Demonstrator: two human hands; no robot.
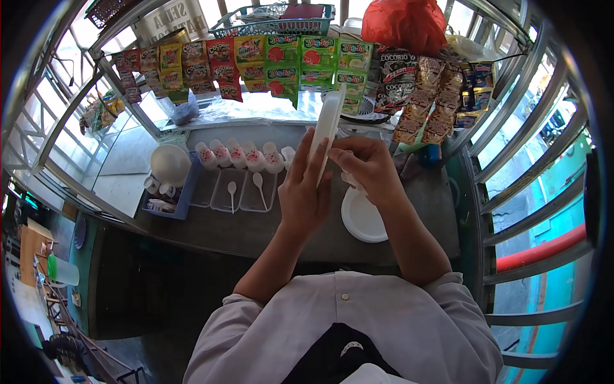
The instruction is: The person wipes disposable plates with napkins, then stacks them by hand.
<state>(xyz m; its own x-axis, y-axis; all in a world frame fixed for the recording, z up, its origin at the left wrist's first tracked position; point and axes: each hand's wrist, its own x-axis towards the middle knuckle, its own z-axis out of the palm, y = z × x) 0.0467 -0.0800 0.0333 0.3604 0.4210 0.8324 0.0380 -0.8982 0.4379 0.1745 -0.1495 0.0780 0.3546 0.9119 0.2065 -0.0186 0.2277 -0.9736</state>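
Note:
My left hand [306, 189] grips a white plate [330, 115] held up on edge, fingers along its left face. On the plate's other side is my right hand [371, 169], its thumb and fingers closed and close to the plate. A crumpled white piece [353, 182], like a tissue or cloth, shows under the right fingers; most of it is hidden. Below the right hand a second white plate [364, 217] lies flat on the dark counter [307, 237]. To the left are clear plastic containers [222, 200], two with a white spoon [259, 189] across them.
Pink-patterned cups [252, 155] line the counter behind the containers. A blue-purple box [182, 201] with cups and a white bowl [170, 164] stands at left. Drink sachets [281, 64] hang across the front, under a green basket [272, 22] and a red bag [404, 25]. Metal bars [537, 173] border the right.

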